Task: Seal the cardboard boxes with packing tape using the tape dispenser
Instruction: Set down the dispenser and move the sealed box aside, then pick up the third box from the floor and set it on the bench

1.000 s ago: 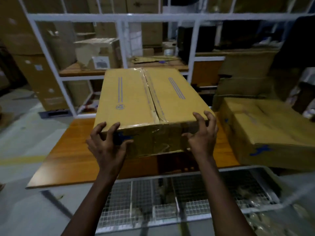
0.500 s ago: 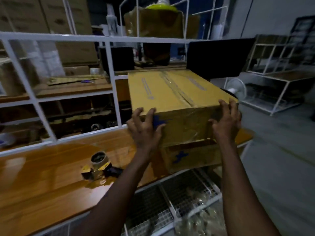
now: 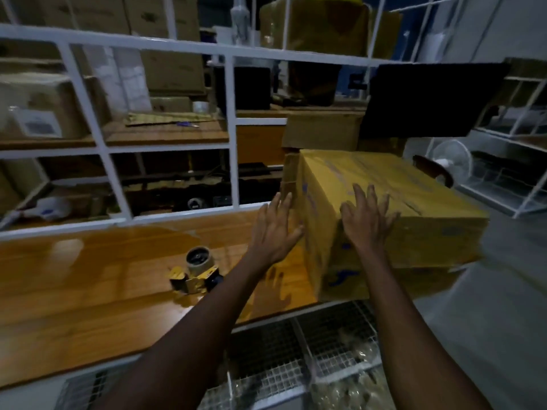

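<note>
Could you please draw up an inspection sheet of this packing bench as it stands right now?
Surface: glossy wooden table, reflecting light.
Job's things: upper box stacked on lower box at the table's right end; tape dispenser lying apart, to their left.
Clutter: flattened cardboard on the shelf behind.
Hands: left hand open at the upper box's left side; right hand flat on its near top corner.
Cables: nothing seen.
Surroundings: white rack, stored cartons, fan, wire mesh shelf below.

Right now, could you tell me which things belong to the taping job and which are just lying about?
Job: top cardboard box, box beneath it, tape dispenser, left hand, right hand.
Lying about: white fan, flattened cardboard.
</note>
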